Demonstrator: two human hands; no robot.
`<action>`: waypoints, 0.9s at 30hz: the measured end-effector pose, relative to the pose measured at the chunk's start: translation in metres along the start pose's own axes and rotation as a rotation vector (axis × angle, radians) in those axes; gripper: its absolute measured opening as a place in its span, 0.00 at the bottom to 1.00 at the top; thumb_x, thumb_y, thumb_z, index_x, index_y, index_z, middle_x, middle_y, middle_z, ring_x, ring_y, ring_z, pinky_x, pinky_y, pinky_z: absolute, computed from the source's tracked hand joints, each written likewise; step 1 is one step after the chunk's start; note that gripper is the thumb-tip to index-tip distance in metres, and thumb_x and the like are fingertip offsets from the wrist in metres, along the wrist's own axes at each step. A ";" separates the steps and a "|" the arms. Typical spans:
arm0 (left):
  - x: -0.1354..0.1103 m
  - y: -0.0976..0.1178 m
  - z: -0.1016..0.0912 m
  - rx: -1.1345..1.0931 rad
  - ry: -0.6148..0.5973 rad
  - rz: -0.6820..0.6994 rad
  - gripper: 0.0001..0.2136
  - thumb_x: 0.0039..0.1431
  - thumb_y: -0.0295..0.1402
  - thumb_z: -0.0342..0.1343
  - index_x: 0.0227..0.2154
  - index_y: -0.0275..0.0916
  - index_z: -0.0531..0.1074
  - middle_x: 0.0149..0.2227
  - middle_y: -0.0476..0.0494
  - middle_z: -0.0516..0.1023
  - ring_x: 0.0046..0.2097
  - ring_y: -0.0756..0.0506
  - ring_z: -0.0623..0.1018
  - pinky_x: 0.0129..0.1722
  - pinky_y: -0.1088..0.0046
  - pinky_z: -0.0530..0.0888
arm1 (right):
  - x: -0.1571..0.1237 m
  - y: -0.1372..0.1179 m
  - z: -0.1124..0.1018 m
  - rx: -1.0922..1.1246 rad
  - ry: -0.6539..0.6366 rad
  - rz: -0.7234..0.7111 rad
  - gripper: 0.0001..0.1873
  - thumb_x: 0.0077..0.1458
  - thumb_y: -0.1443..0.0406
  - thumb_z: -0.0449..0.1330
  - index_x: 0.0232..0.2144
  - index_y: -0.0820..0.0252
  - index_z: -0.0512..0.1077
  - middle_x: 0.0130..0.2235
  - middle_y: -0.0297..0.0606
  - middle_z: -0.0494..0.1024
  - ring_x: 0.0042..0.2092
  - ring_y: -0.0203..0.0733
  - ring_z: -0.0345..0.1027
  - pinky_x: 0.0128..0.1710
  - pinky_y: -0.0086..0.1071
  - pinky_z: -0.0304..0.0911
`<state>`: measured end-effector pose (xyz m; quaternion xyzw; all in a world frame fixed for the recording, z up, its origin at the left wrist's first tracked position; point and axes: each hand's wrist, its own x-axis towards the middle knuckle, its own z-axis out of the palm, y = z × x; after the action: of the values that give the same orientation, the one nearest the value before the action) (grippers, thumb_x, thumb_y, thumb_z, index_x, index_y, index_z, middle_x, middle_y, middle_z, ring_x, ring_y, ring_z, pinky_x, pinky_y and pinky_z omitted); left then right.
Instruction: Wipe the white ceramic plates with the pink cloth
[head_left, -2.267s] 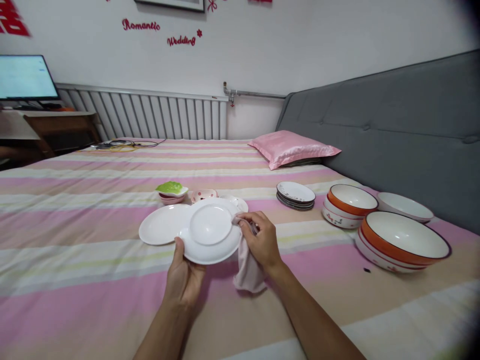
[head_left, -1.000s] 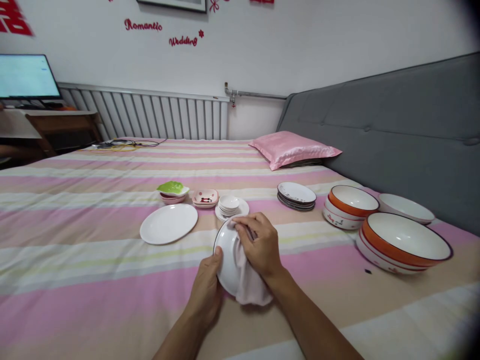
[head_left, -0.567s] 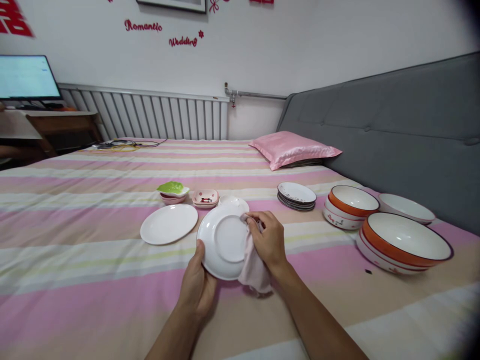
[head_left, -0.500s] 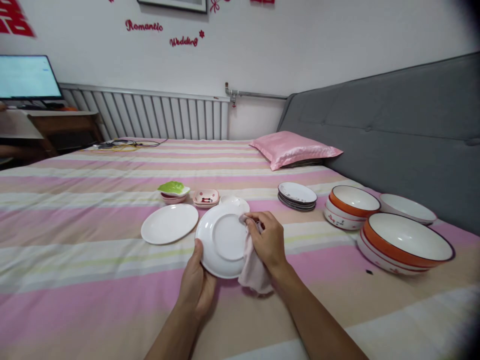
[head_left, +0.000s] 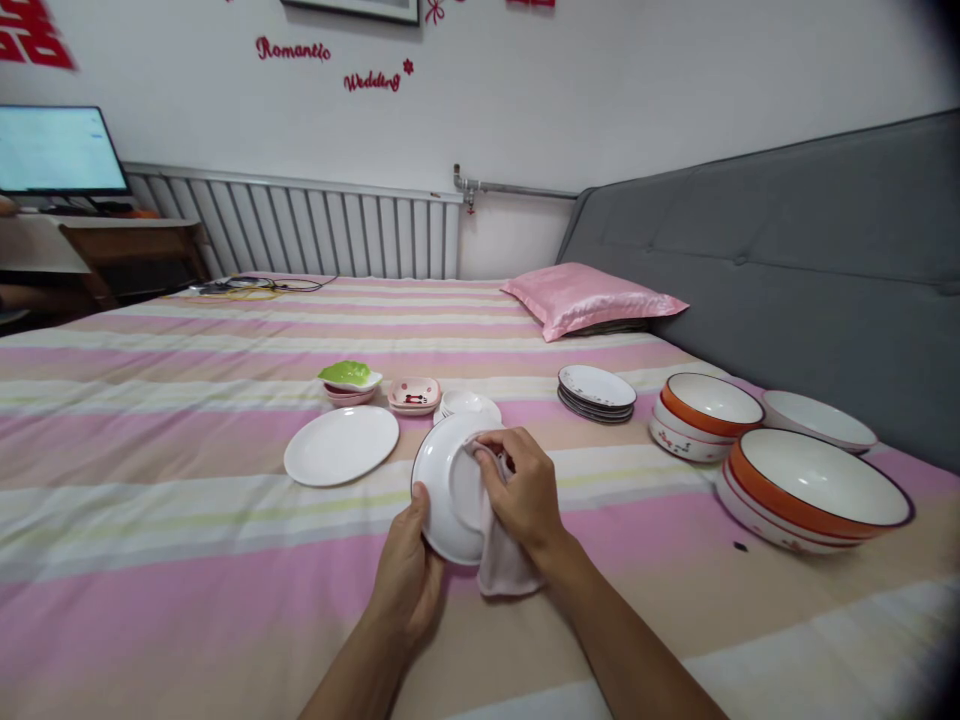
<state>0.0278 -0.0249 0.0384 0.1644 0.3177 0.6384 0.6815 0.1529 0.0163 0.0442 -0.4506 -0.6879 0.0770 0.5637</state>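
My left hand (head_left: pixel 410 570) grips the lower left rim of a white plate (head_left: pixel 442 487), thumb on the near face. The plate is tilted up with its underside and foot ring towards me. In my right hand (head_left: pixel 519 490) is a pale pink cloth (head_left: pixel 504 560), bunched at the fingers and pressed on the plate's underside, its loose end hanging down. Just behind the plate are small white dishes (head_left: pixel 469 402), partly hidden by it. A white oval-looking plate (head_left: pixel 341 445) lies flat on the bed to the left.
On the striped bedspread (head_left: pixel 187 600) stand a green leaf-shaped dish (head_left: pixel 350 374), pink square dishes (head_left: pixel 415 393), stacked plates (head_left: pixel 596 388), orange-rimmed bowls (head_left: pixel 709 405) and a larger bowl (head_left: pixel 817 490). Behind lie a pink pillow (head_left: pixel 592 297) and cables (head_left: pixel 255 287). A grey headboard (head_left: pixel 787 250) borders the right.
The held plate has turned and moved slightly right, showing more of the small white dishes behind. My right hand has wiped the cloth leftwards, onto the middle of the plate's underside.
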 end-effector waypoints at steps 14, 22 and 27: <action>0.009 0.010 -0.007 -0.196 0.023 0.015 0.19 0.63 0.33 0.45 0.55 0.33 0.64 0.43 0.34 0.78 0.39 0.46 0.80 0.38 0.73 0.77 | 0.000 -0.019 -0.013 0.098 -0.466 -0.183 0.08 0.53 0.71 0.57 0.34 0.54 0.73 0.36 0.32 0.76 0.40 0.37 0.68 0.40 0.29 0.62; 0.015 0.016 -0.010 -0.287 0.124 0.050 0.21 0.61 0.33 0.48 0.58 0.40 0.60 0.49 0.37 0.75 0.42 0.45 0.79 0.43 0.71 0.75 | 0.008 -0.004 -0.027 -0.096 -0.456 -0.126 0.08 0.52 0.69 0.58 0.32 0.51 0.75 0.34 0.32 0.75 0.36 0.37 0.68 0.36 0.28 0.61; 0.011 0.011 -0.006 -0.161 0.114 0.078 0.20 0.61 0.32 0.49 0.56 0.37 0.63 0.48 0.37 0.76 0.47 0.45 0.76 0.47 0.71 0.73 | 0.010 0.003 -0.024 -0.147 -0.239 -0.039 0.08 0.55 0.69 0.55 0.34 0.53 0.73 0.35 0.34 0.75 0.39 0.39 0.67 0.39 0.31 0.62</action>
<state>0.0151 -0.0138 0.0386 0.0848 0.2968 0.6964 0.6479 0.1750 0.0157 0.0577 -0.4648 -0.7625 0.0686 0.4448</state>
